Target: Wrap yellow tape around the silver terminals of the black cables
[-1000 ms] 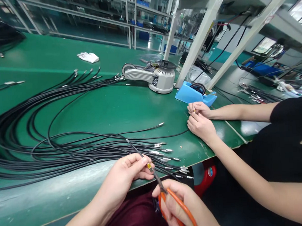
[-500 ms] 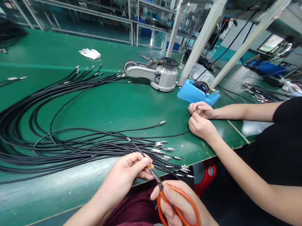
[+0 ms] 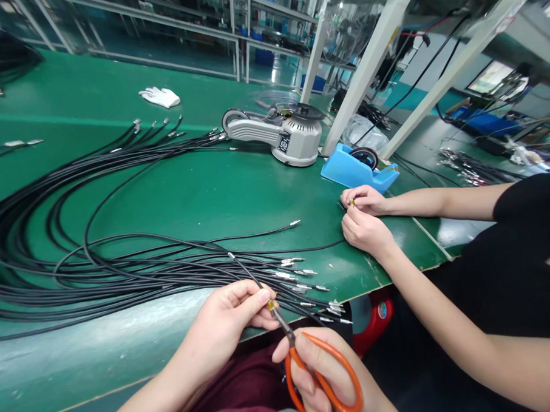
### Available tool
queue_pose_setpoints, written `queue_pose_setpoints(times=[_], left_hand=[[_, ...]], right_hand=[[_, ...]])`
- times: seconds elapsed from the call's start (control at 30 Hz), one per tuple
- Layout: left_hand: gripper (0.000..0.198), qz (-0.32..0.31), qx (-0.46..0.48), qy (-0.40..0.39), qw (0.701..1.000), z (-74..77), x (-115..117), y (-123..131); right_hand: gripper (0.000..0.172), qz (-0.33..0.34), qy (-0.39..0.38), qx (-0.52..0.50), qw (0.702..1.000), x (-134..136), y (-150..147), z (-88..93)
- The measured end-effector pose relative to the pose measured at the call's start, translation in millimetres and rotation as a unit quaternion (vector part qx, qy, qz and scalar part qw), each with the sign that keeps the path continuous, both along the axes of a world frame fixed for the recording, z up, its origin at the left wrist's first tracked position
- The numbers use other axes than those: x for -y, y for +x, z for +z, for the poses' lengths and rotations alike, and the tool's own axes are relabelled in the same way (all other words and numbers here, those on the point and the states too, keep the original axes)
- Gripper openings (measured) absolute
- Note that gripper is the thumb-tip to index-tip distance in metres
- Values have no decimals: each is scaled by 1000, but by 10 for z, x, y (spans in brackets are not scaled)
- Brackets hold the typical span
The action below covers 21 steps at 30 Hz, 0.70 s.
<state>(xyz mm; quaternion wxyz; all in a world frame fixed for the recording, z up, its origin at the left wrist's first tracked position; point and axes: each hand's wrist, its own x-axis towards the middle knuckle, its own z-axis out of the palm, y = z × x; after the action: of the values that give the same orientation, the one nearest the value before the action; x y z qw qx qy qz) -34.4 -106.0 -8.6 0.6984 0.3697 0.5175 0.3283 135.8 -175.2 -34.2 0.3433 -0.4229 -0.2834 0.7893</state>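
Nearest, the left hand (image 3: pixel 229 314) pinches a thin black cable (image 3: pixel 248 271) by its yellow tag (image 3: pixel 271 305), while the right hand (image 3: pixel 321 374) closes around orange-handled scissors (image 3: pixel 296 358). The cable looks light and springy, best held near the tag; more cables (image 3: pixel 77 269) sprawl across the green bench (image 3: pixel 165 198).

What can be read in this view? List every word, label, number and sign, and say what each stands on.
Nothing can be read clearly; no words or numbers are legible.
Black label on the grey electric tape dispenser: too small to read.
Round mark on the red plastic object: too blurred to read.
White tag on the white shelf post: too blurred to read.
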Motion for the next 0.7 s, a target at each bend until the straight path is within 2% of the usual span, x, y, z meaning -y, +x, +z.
queue_pose_setpoints(times=[0.13, 0.37, 0.5, 0.7], left_hand=[[22, -1, 6, -16, 1000, -13, 3, -13], [23, 3, 26, -26, 999, -43, 2, -11], [23, 11, 51, -38, 998, -54, -5, -29], [25, 14, 27, -16, 999, -41, 13, -24]], right_hand=[[41, -1, 20, 6, 1000, 5, -22, 9], [41, 42, 27, 53, 997, -48, -49, 21], [43, 51, 17, 30, 998, -56, -50, 50], [46, -20, -21, -30, 999, 9, -41, -27]])
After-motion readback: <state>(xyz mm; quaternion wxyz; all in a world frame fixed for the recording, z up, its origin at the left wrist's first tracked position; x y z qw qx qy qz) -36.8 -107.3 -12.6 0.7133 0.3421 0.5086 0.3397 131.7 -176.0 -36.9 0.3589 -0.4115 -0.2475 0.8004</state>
